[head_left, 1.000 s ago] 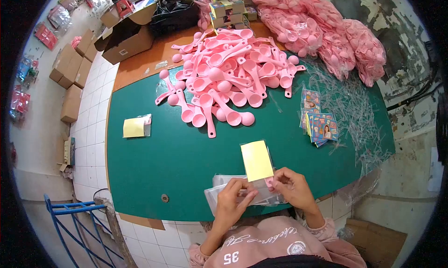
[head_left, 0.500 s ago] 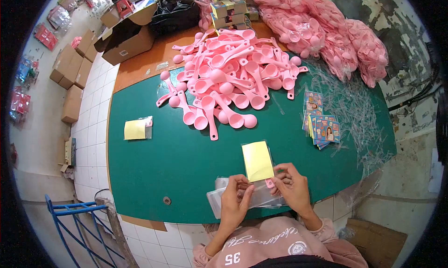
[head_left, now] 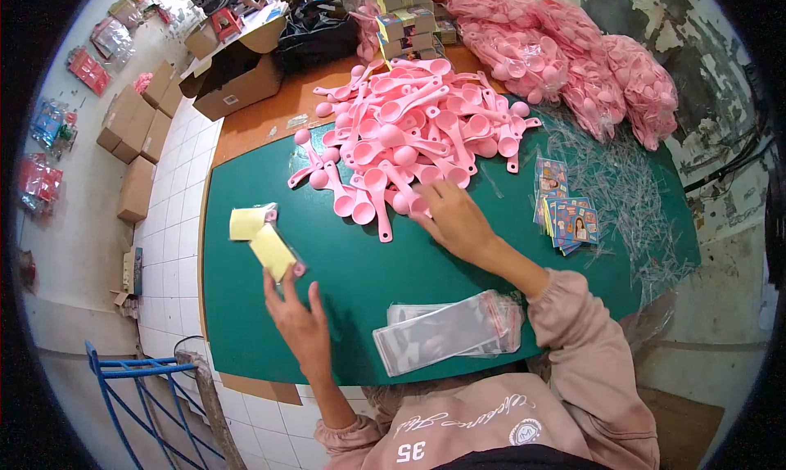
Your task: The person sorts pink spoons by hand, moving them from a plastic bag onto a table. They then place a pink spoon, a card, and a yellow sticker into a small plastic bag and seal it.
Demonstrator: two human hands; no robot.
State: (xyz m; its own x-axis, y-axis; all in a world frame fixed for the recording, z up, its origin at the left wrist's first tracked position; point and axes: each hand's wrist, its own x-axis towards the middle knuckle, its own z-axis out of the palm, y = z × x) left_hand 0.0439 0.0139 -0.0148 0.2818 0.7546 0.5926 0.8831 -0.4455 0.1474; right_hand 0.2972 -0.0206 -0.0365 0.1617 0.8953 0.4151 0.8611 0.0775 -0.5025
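Packet with a yellow card and a pink spoon inside lies on the green table, tilted, its far end just beside a second packet of the same kind that rests flat near the table's left edge. The left hand is at the near end of the tilted packet, fingers spread and loose, fingertips touching or almost touching it; whether it grips the packet or only rests against it I cannot tell. The right hand reaches across the table to the near edge of the spoon heap, palm down, fingers curled over a pink spoon at the heap's rim; the fingers hide what they have, so a firm hold cannot be told. Between the two arms, near the person's chest, lies a stack of clear empty bags. To the right of the right hand sits a small pile of printed cards, and beyond them a litter of clear plastic strips. At the table's far right, big clear sacks are stuffed with more pink spoons. Small printed boxes are stacked behind the heap, and an open cardboard box stands at the far left corner.
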